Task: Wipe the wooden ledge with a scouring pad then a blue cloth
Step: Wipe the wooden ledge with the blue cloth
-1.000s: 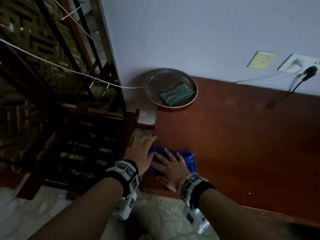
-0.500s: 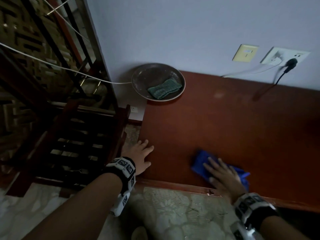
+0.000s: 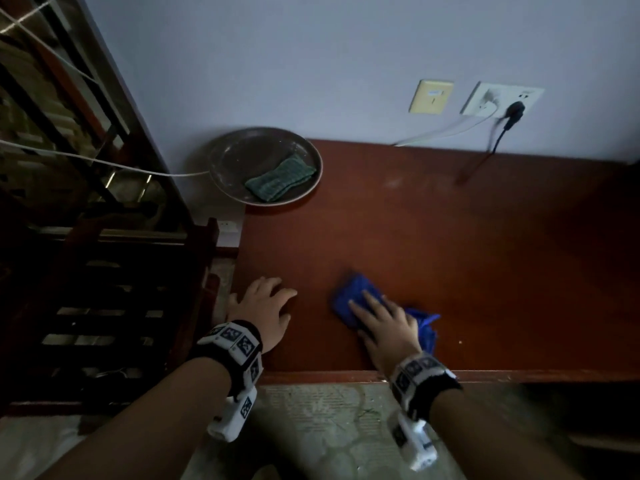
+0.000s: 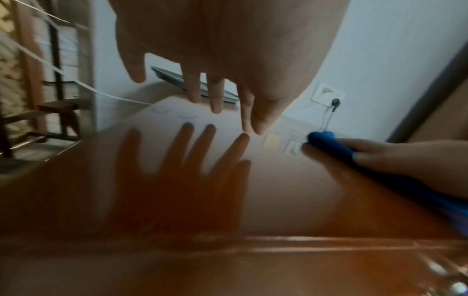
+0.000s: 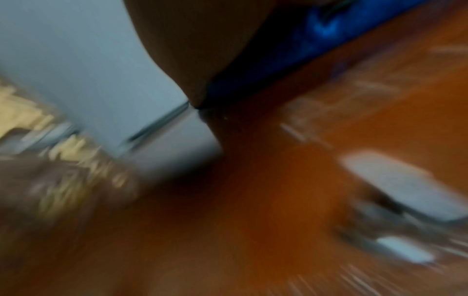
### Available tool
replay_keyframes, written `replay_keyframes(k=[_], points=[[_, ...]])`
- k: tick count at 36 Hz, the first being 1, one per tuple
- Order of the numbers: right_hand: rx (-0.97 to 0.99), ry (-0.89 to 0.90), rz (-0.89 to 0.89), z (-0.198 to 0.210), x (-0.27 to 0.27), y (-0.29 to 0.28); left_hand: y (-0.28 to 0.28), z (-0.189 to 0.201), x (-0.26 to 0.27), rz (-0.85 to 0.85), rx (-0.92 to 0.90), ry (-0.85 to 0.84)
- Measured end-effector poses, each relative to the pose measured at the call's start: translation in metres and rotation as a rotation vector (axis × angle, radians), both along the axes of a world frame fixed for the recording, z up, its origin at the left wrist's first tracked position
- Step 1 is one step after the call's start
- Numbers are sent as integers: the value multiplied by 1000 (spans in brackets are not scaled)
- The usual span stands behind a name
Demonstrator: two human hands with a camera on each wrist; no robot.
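Observation:
The reddish-brown wooden ledge (image 3: 433, 237) runs along the wall. My right hand (image 3: 381, 318) presses flat, fingers straight, on a crumpled blue cloth (image 3: 348, 299) near the ledge's front edge. The left wrist view shows the same blue cloth (image 4: 329, 144) under those fingers. My left hand (image 3: 263, 303) rests open on the ledge's left front corner, fingers spread (image 4: 215, 96), holding nothing. The green scouring pad (image 3: 280, 180) lies in a round metal plate (image 3: 232, 157) at the ledge's back left corner. The right wrist view is motion-blurred, showing only the blue cloth (image 5: 291, 58) on the wood.
A dark wooden stair railing (image 3: 104, 271) stands left of the ledge. On the wall behind are a switch plate (image 3: 431, 97) and a socket (image 3: 504, 100) with a black plug and cords hanging onto the ledge. A white cord (image 3: 86, 161) runs to the plate.
My right hand has swept the blue cloth rightward along the front of the ledge, away from my left hand. My left hand stays at the left corner.

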State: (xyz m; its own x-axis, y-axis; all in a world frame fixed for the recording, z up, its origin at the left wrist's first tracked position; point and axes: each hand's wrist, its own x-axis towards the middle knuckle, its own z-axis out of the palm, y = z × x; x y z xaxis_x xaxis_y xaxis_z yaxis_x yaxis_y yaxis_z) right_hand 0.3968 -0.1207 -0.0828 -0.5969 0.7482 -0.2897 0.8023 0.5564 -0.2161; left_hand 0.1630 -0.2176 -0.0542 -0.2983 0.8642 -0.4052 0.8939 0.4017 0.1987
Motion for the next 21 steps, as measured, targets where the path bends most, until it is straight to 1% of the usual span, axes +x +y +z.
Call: replay_keyframes(k=[2, 4, 5, 7, 9, 11, 13, 14, 16, 17, 20, 21], points=[[-79, 48, 165, -1, 22, -5, 10, -3, 8, -27, -16, -36], [-123, 60, 264, -1, 41, 5, 19, -6, 16, -69, -52, -58], [-99, 88, 281, 1, 49, 9, 23, -8, 19, -93, -75, -61], [-44, 176, 240, 2, 65, 19, 29, -13, 26, -126, -120, -52], [31, 352, 82, 6, 81, 33, 33, -16, 31, -135, -167, -46], [136, 520, -148, 11, 100, 52, 38, -17, 36, -123, -190, -42], [190, 616, -378, 16, 119, 70, 41, -17, 39, -100, -172, -44], [184, 618, -493, 18, 130, 77, 43, -17, 39, -91, -167, -53], [156, 522, -653, 15, 149, 89, 48, -18, 39, -79, -187, -77], [137, 433, -687, 12, 157, 92, 51, -18, 39, -79, -207, -83], [14, 51, -712, -3, 161, 93, 59, -18, 37, -89, -264, -85], [-23, -50, -715, -7, 157, 91, 61, -17, 38, -91, -278, -84]])
